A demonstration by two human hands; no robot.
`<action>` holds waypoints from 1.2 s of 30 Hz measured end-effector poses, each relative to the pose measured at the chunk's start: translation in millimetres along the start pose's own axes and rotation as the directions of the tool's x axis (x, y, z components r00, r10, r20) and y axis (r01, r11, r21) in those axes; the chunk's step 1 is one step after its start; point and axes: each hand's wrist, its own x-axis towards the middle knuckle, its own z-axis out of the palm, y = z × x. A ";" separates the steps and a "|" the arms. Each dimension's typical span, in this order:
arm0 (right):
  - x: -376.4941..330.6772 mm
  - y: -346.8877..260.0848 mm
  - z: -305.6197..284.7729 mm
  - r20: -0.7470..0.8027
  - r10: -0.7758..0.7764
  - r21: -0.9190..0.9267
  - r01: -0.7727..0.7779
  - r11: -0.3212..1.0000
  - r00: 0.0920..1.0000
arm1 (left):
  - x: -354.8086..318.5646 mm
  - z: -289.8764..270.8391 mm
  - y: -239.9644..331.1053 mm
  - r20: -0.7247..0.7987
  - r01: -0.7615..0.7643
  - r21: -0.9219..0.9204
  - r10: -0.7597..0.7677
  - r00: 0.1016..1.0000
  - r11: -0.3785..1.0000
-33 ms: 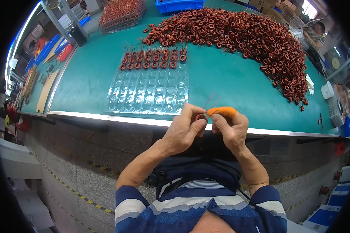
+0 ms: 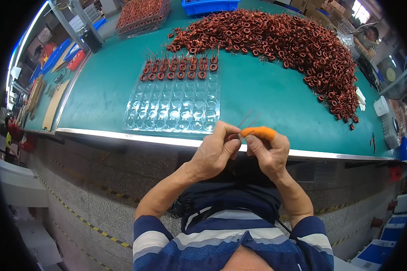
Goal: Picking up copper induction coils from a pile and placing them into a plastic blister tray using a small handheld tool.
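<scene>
while i watch through the head camera, i have the left hand (image 2: pixel 211 153) clamped on a small copper-wound ring (image 2: pixel 233 136), thumb and forefinger pinching it above the near edge of the green table (image 2: pixel 104 95). two thin wire leads (image 2: pixel 245 119) stick up beyond the fingertips, spread slightly apart. the right hand (image 2: pixel 272 152) sits close against the other side, its orange finger cover (image 2: pixel 259 132) right beside the ring; because the fingers hide the contact, i cannot tell whether that thumb and forefinger are closed on anything.

to handle this well, i'd keep the left pinch steady on the ring's body and let the right fingertips press lightly, near the base of the leads, so the winding likely stays put. i'd keep the leads uncrossed and avoid kinking them against the cover. i'd also hold the wrists off the clear plastic tray (image 2: pixel 169 95), just left of the hands, where similar rings stand in the far rows; the heaped pile (image 2: pixel 267 38) lies beyond.
</scene>
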 end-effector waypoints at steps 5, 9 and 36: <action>8.9 -1.1 -7.9 0.131 -0.086 -0.201 0.112 0.973 0.988 | -2.8 6.0 -8.6 0.069 0.009 0.021 -0.010 0.998 1.000; 10.4 -0.1 -4.6 0.079 0.091 0.064 -0.096 0.993 0.993 | 3.1 13.6 -12.4 -0.016 -0.031 -0.302 0.027 0.999 0.953; 15.7 35.7 9.0 0.017 0.242 0.225 -0.239 0.945 0.970 | -4.7 24.2 -34.5 -0.251 0.028 -0.401 -0.139 0.958 0.916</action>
